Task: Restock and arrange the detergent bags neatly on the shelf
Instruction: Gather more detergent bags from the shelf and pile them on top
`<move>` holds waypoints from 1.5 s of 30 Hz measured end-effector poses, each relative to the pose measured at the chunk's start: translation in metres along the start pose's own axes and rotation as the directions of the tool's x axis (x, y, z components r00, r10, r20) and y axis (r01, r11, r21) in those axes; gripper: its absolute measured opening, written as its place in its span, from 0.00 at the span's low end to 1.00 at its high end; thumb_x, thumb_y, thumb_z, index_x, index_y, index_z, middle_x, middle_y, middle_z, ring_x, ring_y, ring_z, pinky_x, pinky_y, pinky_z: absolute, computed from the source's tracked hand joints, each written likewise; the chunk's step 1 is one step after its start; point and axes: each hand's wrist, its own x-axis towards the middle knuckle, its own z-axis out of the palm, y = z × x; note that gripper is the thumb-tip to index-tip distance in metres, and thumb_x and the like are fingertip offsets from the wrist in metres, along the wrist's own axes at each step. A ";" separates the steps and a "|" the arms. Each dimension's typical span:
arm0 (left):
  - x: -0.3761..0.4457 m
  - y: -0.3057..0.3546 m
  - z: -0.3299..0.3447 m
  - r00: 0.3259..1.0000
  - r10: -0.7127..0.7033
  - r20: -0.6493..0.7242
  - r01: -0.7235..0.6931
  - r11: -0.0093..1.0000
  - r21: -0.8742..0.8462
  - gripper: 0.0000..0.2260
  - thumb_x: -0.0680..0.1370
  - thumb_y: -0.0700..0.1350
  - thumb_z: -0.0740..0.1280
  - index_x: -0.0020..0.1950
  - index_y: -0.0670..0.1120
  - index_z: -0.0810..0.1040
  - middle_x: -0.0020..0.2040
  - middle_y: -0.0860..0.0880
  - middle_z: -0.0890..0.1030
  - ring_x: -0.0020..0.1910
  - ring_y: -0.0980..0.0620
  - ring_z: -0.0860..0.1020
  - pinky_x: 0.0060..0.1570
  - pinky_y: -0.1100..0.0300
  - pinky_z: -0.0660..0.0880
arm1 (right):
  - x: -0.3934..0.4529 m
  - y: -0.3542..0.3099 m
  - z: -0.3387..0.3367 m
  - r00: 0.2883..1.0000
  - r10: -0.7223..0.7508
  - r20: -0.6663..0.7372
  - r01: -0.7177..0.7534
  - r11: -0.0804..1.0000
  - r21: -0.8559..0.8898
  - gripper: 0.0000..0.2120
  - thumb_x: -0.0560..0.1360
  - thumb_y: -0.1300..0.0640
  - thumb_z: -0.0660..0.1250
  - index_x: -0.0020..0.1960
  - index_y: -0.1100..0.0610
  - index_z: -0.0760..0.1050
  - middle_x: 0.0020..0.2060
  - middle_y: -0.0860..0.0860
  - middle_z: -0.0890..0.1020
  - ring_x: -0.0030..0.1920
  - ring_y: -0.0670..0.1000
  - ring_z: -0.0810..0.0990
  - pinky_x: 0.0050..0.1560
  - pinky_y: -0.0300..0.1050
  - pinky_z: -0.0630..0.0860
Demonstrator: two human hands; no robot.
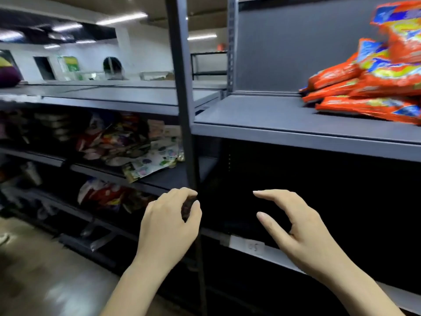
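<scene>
Hands: left [168, 221] loosely curled, right [293, 222] half-open, both grips empty

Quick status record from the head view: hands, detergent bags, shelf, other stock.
left hand: loosely curled, empty, by the upright post
right hand: fingers relaxed, empty
detergent bags: orange, piled untidily at right on the grey shelf
shelf space: bare left of the pile
other stock: mixed packets on lower left shelves
</scene>
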 end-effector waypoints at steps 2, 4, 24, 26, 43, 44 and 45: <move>0.001 -0.028 -0.014 0.999 -0.045 -0.007 0.045 0.999 0.022 0.09 0.76 0.51 0.62 0.53 0.53 0.78 0.46 0.59 0.79 0.39 0.57 0.74 0.51 0.52 0.73 | 0.013 -0.015 0.024 0.999 -0.011 0.045 0.011 1.000 0.003 0.18 0.76 0.40 0.58 0.64 0.40 0.70 0.58 0.33 0.74 0.62 0.37 0.71 0.61 0.37 0.69; 0.002 -0.051 -0.028 0.995 -0.094 -0.014 0.094 0.995 0.034 0.07 0.77 0.49 0.64 0.53 0.53 0.78 0.48 0.59 0.79 0.36 0.56 0.72 0.52 0.52 0.73 | 0.026 -0.026 0.047 0.996 -0.033 0.080 0.032 0.999 0.007 0.18 0.76 0.40 0.57 0.64 0.40 0.70 0.58 0.32 0.73 0.63 0.36 0.70 0.62 0.37 0.68; 0.118 -0.302 -0.075 0.943 -0.328 -0.051 0.332 0.925 0.184 0.09 0.78 0.50 0.62 0.57 0.53 0.77 0.47 0.61 0.76 0.39 0.56 0.73 0.56 0.52 0.73 | 0.204 -0.059 0.282 0.971 -0.042 0.234 0.031 0.998 0.049 0.16 0.79 0.44 0.59 0.65 0.42 0.68 0.60 0.33 0.72 0.64 0.37 0.67 0.64 0.41 0.67; 0.139 -0.325 -0.080 0.942 -0.330 -0.059 0.336 0.922 0.192 0.09 0.78 0.49 0.62 0.57 0.53 0.77 0.48 0.60 0.76 0.43 0.54 0.76 0.56 0.51 0.73 | 0.229 -0.062 0.302 0.969 -0.044 0.245 0.037 0.999 0.033 0.15 0.79 0.45 0.60 0.65 0.43 0.69 0.60 0.35 0.72 0.63 0.38 0.68 0.63 0.42 0.67; 0.244 -0.493 -0.093 0.953 -0.303 -0.004 0.299 0.940 0.163 0.09 0.78 0.50 0.62 0.55 0.52 0.78 0.50 0.55 0.80 0.53 0.53 0.77 0.54 0.52 0.74 | 0.336 -0.094 0.411 0.958 0.081 0.277 -0.057 0.994 -0.095 0.16 0.78 0.46 0.62 0.65 0.43 0.69 0.59 0.35 0.71 0.62 0.36 0.68 0.59 0.33 0.64; 0.250 -0.506 -0.095 0.957 -0.291 0.010 0.286 0.947 0.146 0.09 0.78 0.50 0.62 0.55 0.52 0.78 0.50 0.55 0.80 0.52 0.53 0.78 0.54 0.52 0.75 | 0.341 -0.097 0.421 0.960 0.095 0.262 -0.070 0.992 -0.103 0.16 0.78 0.47 0.62 0.65 0.43 0.69 0.59 0.34 0.71 0.62 0.37 0.68 0.60 0.34 0.65; 0.258 -0.520 -0.098 0.960 -0.280 0.025 0.274 0.952 0.136 0.09 0.78 0.50 0.62 0.56 0.52 0.78 0.50 0.55 0.80 0.52 0.52 0.78 0.53 0.52 0.75 | 0.346 -0.104 0.430 0.964 0.110 0.244 -0.085 0.990 -0.109 0.15 0.78 0.48 0.62 0.65 0.44 0.70 0.58 0.35 0.71 0.62 0.37 0.68 0.60 0.35 0.66</move>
